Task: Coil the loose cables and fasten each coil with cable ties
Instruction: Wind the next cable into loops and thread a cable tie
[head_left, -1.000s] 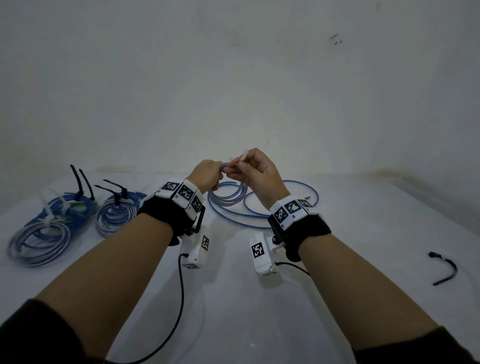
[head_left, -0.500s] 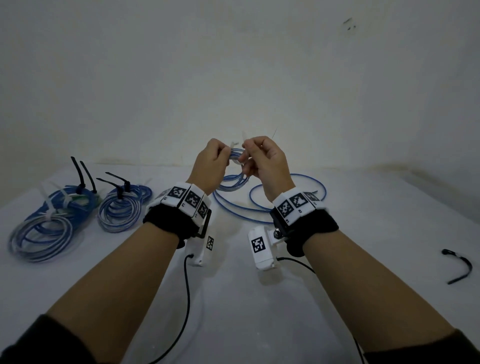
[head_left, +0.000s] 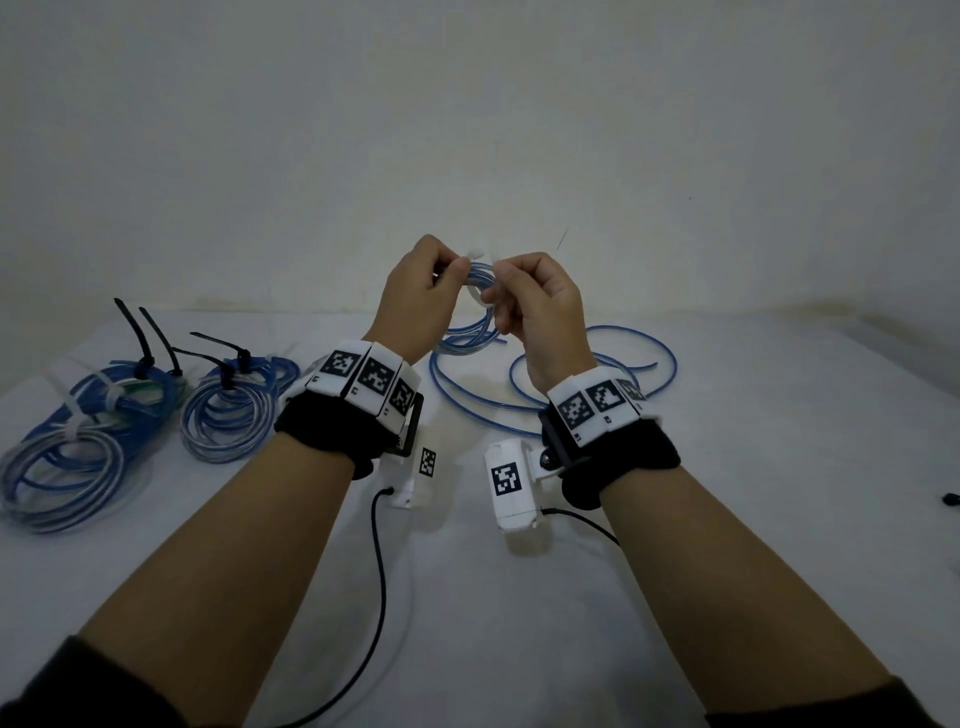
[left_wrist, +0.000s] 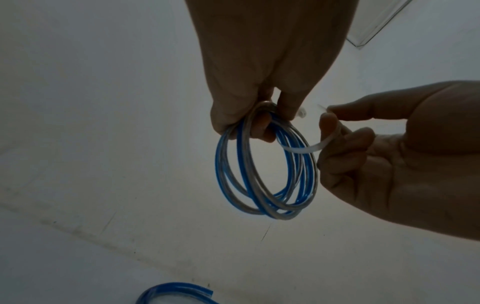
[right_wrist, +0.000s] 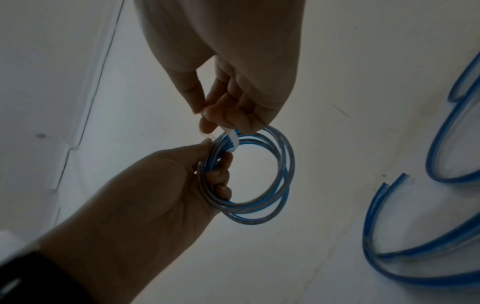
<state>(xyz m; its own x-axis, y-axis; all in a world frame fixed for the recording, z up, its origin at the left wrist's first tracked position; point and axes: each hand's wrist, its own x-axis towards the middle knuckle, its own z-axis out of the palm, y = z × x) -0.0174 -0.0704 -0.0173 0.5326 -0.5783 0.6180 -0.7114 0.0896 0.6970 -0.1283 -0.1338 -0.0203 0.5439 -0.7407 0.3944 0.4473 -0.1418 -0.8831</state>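
head view, cable coil (head_left: 475, 306) gripped between raised hands (head_left: 483, 296)

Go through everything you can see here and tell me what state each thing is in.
Left hand: grips the coil.
Right hand: pinches the white tie.
Coil: wound, held up.
White tie: looped through the coil, not closed.
Loose cable: uncoiled on the table.
Finished coils: tied.
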